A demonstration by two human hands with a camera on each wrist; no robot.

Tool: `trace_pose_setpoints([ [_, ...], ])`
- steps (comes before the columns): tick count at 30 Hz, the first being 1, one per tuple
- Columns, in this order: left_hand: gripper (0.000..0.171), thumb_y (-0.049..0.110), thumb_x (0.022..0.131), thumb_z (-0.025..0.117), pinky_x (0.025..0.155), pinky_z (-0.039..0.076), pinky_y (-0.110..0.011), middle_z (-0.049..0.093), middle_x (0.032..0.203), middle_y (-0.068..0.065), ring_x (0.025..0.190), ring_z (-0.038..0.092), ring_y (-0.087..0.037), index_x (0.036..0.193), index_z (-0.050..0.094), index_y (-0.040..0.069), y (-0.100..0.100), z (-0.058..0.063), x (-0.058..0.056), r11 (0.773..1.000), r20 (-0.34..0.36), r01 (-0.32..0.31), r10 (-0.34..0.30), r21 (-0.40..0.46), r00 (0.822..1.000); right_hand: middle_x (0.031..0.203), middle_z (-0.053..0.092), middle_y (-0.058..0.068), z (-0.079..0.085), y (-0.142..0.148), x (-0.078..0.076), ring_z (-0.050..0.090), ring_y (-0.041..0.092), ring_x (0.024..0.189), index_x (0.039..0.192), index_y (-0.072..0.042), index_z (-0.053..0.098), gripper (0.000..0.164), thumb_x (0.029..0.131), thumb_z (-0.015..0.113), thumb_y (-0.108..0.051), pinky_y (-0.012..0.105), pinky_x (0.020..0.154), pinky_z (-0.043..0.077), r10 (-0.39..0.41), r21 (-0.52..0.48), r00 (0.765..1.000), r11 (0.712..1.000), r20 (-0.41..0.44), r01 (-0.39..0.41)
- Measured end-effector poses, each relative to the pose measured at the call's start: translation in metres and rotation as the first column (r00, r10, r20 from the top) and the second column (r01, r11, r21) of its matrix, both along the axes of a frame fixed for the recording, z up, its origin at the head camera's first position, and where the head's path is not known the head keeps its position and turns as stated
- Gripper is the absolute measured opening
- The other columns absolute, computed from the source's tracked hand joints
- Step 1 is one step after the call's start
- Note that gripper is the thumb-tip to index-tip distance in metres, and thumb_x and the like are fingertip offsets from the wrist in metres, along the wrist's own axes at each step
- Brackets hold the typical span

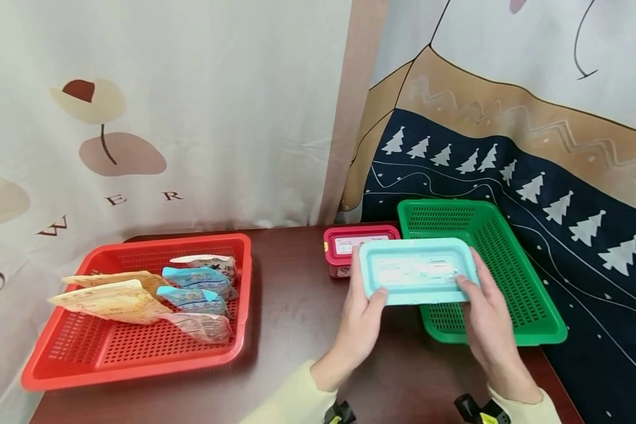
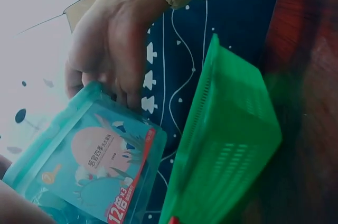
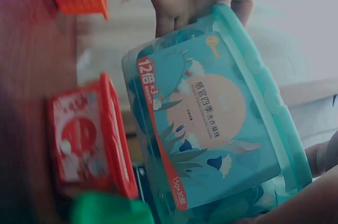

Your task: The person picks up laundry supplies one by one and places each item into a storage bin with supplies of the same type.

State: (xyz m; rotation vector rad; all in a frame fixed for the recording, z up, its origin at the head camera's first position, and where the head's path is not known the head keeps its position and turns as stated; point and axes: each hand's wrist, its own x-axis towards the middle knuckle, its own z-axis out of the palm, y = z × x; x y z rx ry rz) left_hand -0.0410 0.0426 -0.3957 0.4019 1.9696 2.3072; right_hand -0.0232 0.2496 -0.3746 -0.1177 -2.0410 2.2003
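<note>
Both hands hold a teal-lidded tub of laundry pods (image 1: 418, 272) up over the table, near the front left of the green basket. My left hand (image 1: 356, 321) grips its left end, thumb on the lid's near edge. At the opposite end my right hand (image 1: 490, 324) has its thumb on top and fingers round the side. In the right wrist view the clear front of the tub (image 3: 211, 113) shows a printed teal label and pods inside. Behind it stands a similar pinkish-red lidded tub (image 1: 357, 242), partly hidden by the held one.
To the right, the green basket (image 1: 450, 217) sits against the dark patterned curtain (image 1: 445, 176). A red basket (image 1: 138, 371) at the left holds several snack-like packets, some yellow (image 1: 111, 300) and some blue (image 1: 196, 297). Brown tabletop (image 1: 291, 312) lies between the baskets.
</note>
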Motion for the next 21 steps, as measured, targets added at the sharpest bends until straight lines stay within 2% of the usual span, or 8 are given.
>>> trace_pose_setpoints([
  [2, 0.084, 0.010, 0.105, 0.052, 0.109, 0.044, -0.025, 0.020, 0.167, 0.012, 0.145, 0.034, -0.014, 0.166, 0.001, 0.036, 0.010, 0.003, -0.003, 1.000, 0.004, 0.023, -0.023, -0.007, 1.000, 0.167, 0.017, 0.013, 0.002, 0.011, -0.002, 0.038, 0.015, 0.138, 0.167, -0.019, 0.013, 0.064, 0.112, 0.045, -0.021, 0.012, 0.100, 0.042, -0.010, -0.023, 1.000, 1.000, -0.016, 0.009],
  [5, 0.085, 0.013, 0.106, 0.053, 0.112, 0.040, -0.026, 0.014, 0.168, 0.017, 0.148, 0.029, -0.011, 0.166, -0.002, 0.037, 0.023, 0.006, -0.009, 0.998, -0.011, 0.065, -0.065, -0.016, 0.998, 0.169, 0.012, 0.011, 0.006, 0.028, -0.006, 0.030, 0.018, 0.143, 0.167, -0.022, 0.014, 0.062, 0.113, 0.044, -0.021, 0.013, 0.103, 0.040, -0.023, -0.064, 1.000, 0.998, -0.009, 0.022],
  [9, 0.089, 0.018, 0.105, 0.056, 0.122, 0.027, -0.033, 0.003, 0.170, 0.021, 0.154, 0.013, -0.007, 0.165, -0.007, 0.036, 0.039, 0.008, -0.020, 0.988, -0.061, 0.131, -0.137, -0.085, 0.989, 0.172, 0.005, 0.002, 0.012, 0.050, -0.016, 0.014, 0.019, 0.151, 0.167, -0.023, 0.016, 0.058, 0.113, 0.039, -0.020, 0.022, 0.117, 0.026, -0.059, -0.120, 0.998, 0.991, 0.015, 0.060],
  [13, 0.094, 0.023, 0.104, 0.058, 0.126, 0.014, -0.044, -0.006, 0.170, 0.019, 0.156, 0.001, -0.006, 0.164, -0.013, 0.032, 0.053, 0.011, -0.035, 0.963, -0.106, 0.209, -0.229, -0.169, 0.968, 0.173, 0.002, -0.004, 0.017, 0.072, -0.026, 0.008, 0.012, 0.154, 0.167, -0.020, 0.014, 0.057, 0.114, 0.034, -0.017, 0.027, 0.123, 0.011, -0.116, -0.141, 0.993, 0.983, 0.035, 0.120],
  [17, 0.095, 0.023, 0.104, 0.058, 0.126, 0.012, -0.047, -0.011, 0.171, 0.015, 0.157, -0.006, -0.008, 0.164, -0.015, 0.028, 0.068, 0.013, -0.053, 0.940, -0.120, 0.267, -0.296, -0.215, 0.947, 0.173, 0.001, -0.006, 0.017, 0.089, -0.039, 0.008, 0.011, 0.155, 0.167, -0.019, 0.010, 0.059, 0.113, 0.034, -0.014, 0.030, 0.122, 0.012, -0.145, -0.187, 0.988, 0.970, 0.055, 0.153],
  [21, 0.094, 0.021, 0.105, 0.058, 0.127, 0.010, -0.046, -0.013, 0.172, 0.010, 0.157, -0.010, -0.010, 0.165, -0.015, 0.023, 0.084, 0.010, -0.072, 0.925, -0.114, 0.290, -0.324, -0.244, 0.939, 0.173, -0.001, -0.005, 0.013, 0.103, -0.054, 0.006, 0.010, 0.155, 0.167, -0.017, 0.007, 0.061, 0.112, 0.032, -0.012, 0.031, 0.122, 0.010, -0.156, -0.230, 0.983, 0.958, 0.096, 0.174],
])
